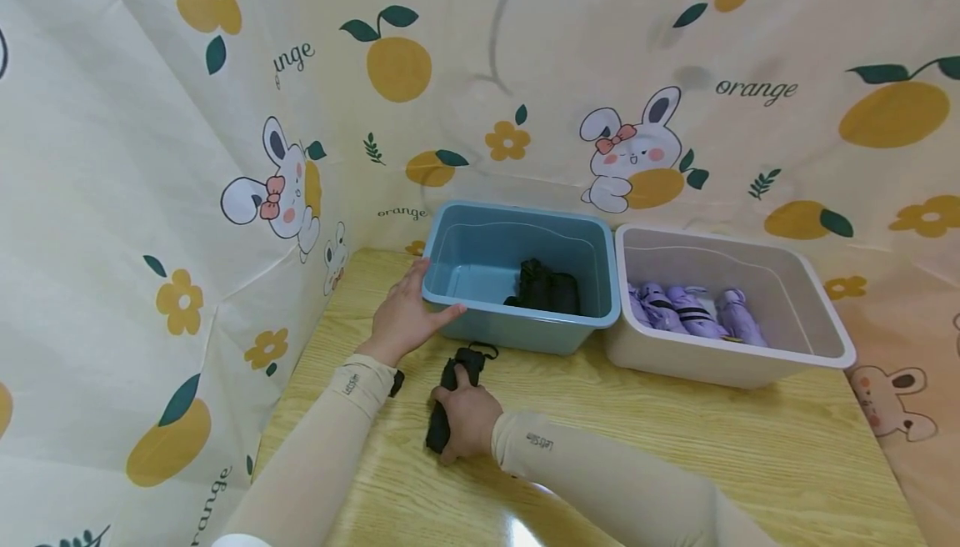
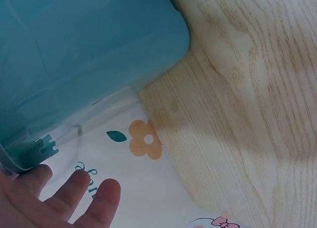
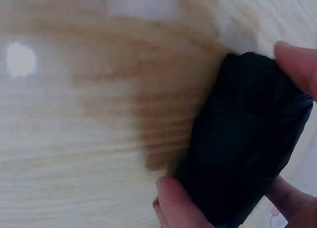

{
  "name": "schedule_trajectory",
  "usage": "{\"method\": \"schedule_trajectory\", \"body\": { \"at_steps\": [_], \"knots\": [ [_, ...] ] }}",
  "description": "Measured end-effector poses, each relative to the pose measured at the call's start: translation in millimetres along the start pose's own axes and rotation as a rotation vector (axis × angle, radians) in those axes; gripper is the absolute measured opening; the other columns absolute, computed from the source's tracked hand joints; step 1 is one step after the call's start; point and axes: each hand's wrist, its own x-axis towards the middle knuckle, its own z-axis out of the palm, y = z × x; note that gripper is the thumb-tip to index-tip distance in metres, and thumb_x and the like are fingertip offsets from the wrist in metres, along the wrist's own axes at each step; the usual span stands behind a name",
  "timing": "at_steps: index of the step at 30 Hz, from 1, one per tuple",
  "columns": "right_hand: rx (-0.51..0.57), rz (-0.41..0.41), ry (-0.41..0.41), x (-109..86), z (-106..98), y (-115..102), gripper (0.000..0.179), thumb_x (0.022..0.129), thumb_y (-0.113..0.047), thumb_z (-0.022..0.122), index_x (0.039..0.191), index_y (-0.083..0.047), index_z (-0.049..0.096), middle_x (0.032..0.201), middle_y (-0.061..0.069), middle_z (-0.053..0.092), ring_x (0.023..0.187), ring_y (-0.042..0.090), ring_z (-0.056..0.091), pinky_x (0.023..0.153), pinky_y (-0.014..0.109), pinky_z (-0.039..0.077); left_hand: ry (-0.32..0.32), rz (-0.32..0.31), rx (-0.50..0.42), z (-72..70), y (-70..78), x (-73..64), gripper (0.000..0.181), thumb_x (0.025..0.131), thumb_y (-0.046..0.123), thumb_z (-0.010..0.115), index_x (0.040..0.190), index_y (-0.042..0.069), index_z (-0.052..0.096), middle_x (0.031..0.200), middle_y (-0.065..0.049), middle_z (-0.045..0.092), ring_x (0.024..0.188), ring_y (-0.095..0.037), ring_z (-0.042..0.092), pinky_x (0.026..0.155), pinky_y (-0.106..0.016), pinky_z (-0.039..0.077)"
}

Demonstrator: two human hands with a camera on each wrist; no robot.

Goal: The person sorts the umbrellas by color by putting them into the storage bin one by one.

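My right hand (image 1: 469, 419) grips a folded black umbrella (image 1: 442, 415) just above or on the table; a thin wrist loop sticks out at its far end. In the right wrist view, fingers and thumb sit on both sides of the black umbrella (image 3: 247, 139). At the front left corner of the blue bin (image 1: 517, 332), my left hand (image 1: 405, 315) rests with thumb and fingers spread along the outside. Its fingers look fairly straight in the left wrist view. Dark folded umbrellas (image 1: 551, 290) lie inside the blue bin, at its right.
A beige bin (image 1: 720, 368) stands right beside the blue one and holds several purple folded umbrellas (image 1: 697, 312). Part of a small black thing (image 1: 396, 383) shows by my left wrist. Patterned cloth (image 1: 480, 47) hangs behind and left of the wooden table (image 1: 645, 414).
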Motion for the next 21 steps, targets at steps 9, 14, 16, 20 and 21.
{"method": "schedule_trajectory", "body": {
  "at_steps": [9, 14, 16, 20, 21],
  "knots": [
    [-0.008, -0.031, 0.036, -1.1, 5.0, 4.4, 0.089, 0.06, -0.047, 0.095, 0.137, -0.024, 0.057, 0.15, 0.017, 0.032, 0.101, 0.043, 0.062, 0.078, 0.039, 0.055, -0.005, -0.004, -0.003, -0.5, 1.7, 0.5, 0.109, 0.08, 0.075, 0.064, 0.161, 0.017, 0.019, 0.164, -0.006, 0.02, 0.14, -0.037, 0.036, 0.095, -0.056, 0.046],
    [0.0, -0.062, 0.07, -5.3, 7.3, 8.9, 0.087, 0.061, -0.046, 0.095, 0.137, -0.023, 0.058, 0.15, 0.017, 0.032, 0.099, 0.043, 0.063, 0.077, 0.039, 0.055, -0.008, -0.001, -0.01, -0.2, 1.2, 0.3, 0.109, 0.08, 0.075, 0.064, 0.161, 0.017, 0.019, 0.164, -0.007, 0.019, 0.14, -0.037, 0.036, 0.096, -0.056, 0.045],
    [0.006, -0.078, 0.078, -7.7, 6.0, 10.4, 0.084, 0.061, -0.044, 0.095, 0.135, -0.024, 0.06, 0.149, 0.017, 0.033, 0.098, 0.043, 0.064, 0.077, 0.039, 0.055, -0.012, -0.003, -0.013, -0.1, 0.7, 0.1, 0.109, 0.08, 0.075, 0.064, 0.161, 0.018, 0.019, 0.165, -0.006, 0.019, 0.141, -0.036, 0.035, 0.096, -0.056, 0.045],
    [0.009, -0.102, 0.081, -11.9, 3.8, 12.5, 0.081, 0.062, -0.042, 0.095, 0.133, -0.025, 0.061, 0.148, 0.017, 0.034, 0.094, 0.039, 0.065, 0.077, 0.04, 0.055, -0.016, -0.007, -0.014, -0.7, -0.1, -0.3, 0.109, 0.08, 0.076, 0.063, 0.161, 0.018, 0.018, 0.165, -0.006, 0.018, 0.141, -0.036, 0.035, 0.097, -0.056, 0.044],
    [0.008, -0.106, 0.079, -12.7, 3.1, 12.8, 0.081, 0.062, -0.042, 0.095, 0.133, -0.025, 0.061, 0.149, 0.017, 0.034, 0.093, 0.038, 0.065, 0.077, 0.04, 0.055, -0.017, -0.009, -0.012, -1.0, -0.1, -0.3, 0.109, 0.08, 0.076, 0.063, 0.161, 0.018, 0.018, 0.165, -0.006, 0.018, 0.141, -0.036, 0.034, 0.097, -0.056, 0.044]
  ]
}}
